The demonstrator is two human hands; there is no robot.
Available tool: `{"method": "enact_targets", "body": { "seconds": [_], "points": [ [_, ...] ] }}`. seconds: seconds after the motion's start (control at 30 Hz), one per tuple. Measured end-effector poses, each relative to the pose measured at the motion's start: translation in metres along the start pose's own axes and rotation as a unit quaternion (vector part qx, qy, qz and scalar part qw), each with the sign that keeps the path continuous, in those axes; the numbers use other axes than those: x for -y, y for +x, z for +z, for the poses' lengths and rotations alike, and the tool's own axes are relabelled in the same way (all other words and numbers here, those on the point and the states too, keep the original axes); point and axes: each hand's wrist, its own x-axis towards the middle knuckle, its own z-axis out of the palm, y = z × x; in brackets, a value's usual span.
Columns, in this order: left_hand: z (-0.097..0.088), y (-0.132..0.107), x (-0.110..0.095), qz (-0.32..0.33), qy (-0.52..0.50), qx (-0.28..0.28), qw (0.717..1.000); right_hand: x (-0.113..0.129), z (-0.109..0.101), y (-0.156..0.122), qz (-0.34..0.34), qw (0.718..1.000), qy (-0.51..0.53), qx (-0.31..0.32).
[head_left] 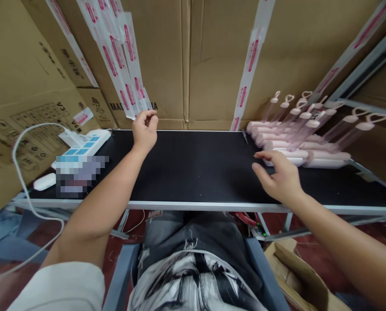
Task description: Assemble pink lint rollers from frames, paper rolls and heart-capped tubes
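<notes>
Centrally, in the head view, a black tabletop (pixel 193 172) with a pale metal near edge runs from left to right. The left hand (pixel 145 134) is raised over its far left part, fingers curled and thumb close to the forefinger; whether they pinch anything cannot be told. Just beyond it, white tape strips (pixel 116 56) with red print run down the far cardboard wall (pixel 215 65); contact between hand and tape is unclear. The right hand (pixel 280 177) is held palm inward with its thumb and forefinger spread apart, nothing visible between them. Its fingers overlap the near left end of a group of pale pink cylinders (pixel 327 157), which lie on the right part of the tabletop; touch cannot be confirmed. Translucent pink tubes (pixel 299 134) with looped caps slant up behind these cylinders. A small dark tool (pixel 244 136) lies just left of the group.

At far left, a white power strip (pixel 95 140) with blue panels bears 1 plugged adapter (pixel 72 138) and a white cable (pixel 15 151). Nearer lie 1 small white case (pixel 44 182) and a pixelated item. At near right, below the tabletop, stands a cardboard box (pixel 309 276) with raised flaps.
</notes>
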Motion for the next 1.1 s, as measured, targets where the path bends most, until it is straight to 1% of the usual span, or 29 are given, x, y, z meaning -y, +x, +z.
{"method": "enact_targets", "body": {
  "seconds": [0.17,0.3,0.43,0.5,0.57,0.63,0.67,0.7,0.73,0.77,0.83,0.87,0.9,1.0,1.03,1.1],
  "points": [
    [-0.002,0.001,0.005,0.007,-0.011,-0.013,1.0,0.003,0.028,0.025,0.017,0.999,0.027,0.004],
    [-0.003,0.002,0.005,0.006,-0.036,-0.015,0.999,0.001,0.043,0.025,0.023,0.999,0.024,-0.004],
    [-0.003,0.002,0.002,-0.006,-0.054,-0.017,0.998,-0.002,0.046,0.018,0.045,0.998,0.04,0.013],
    [-0.003,0.001,-0.001,-0.017,-0.059,-0.017,0.998,-0.003,0.045,0.016,0.045,0.998,0.042,0.017],
    [-0.002,0.0,-0.005,-0.029,-0.066,-0.015,0.997,-0.005,0.046,0.015,0.029,0.998,0.044,0.022],
    [-0.001,-0.002,-0.009,-0.065,-0.101,-0.015,0.993,-0.006,0.047,0.015,-0.002,0.998,0.048,0.037],
    [0.0,-0.002,-0.012,-0.103,-0.137,-0.012,0.985,-0.006,0.048,0.015,-0.021,0.997,0.052,0.049],
    [0.001,-0.003,-0.015,-0.152,-0.184,-0.006,0.971,-0.004,0.048,0.015,-0.042,0.996,0.055,0.062],
    [0.001,-0.003,-0.018,-0.208,-0.237,0.003,0.949,0.0,0.049,0.016,-0.065,0.993,0.058,0.075],
    [0.001,-0.004,-0.022,-0.263,-0.289,0.017,0.921,0.005,0.05,0.018,-0.088,0.991,0.06,0.086],
    [0.001,-0.005,-0.03,-0.34,-0.368,0.046,0.864,0.023,0.053,0.023,-0.139,0.983,0.062,0.106],
    [0.001,-0.005,-0.034,-0.361,-0.393,0.055,0.844,0.034,0.056,0.027,-0.168,0.977,0.064,0.117],
    [0.001,-0.006,-0.038,-0.374,-0.41,0.061,0.83,0.047,0.059,0.031,-0.2,0.969,0.067,0.128],
    [0.0,-0.012,-0.053,-0.39,-0.437,0.084,0.806,0.09,0.076,0.043,-0.302,0.937,0.087,0.154],
    [0.0,-0.014,-0.059,-0.39,-0.445,0.103,0.8,0.104,0.084,0.047,-0.326,0.929,0.086,0.152],
    [0.001,-0.02,-0.071,-0.383,-0.463,0.16,0.783,0.131,0.102,0.055,-0.377,0.911,0.084,0.145]
  ]
}}
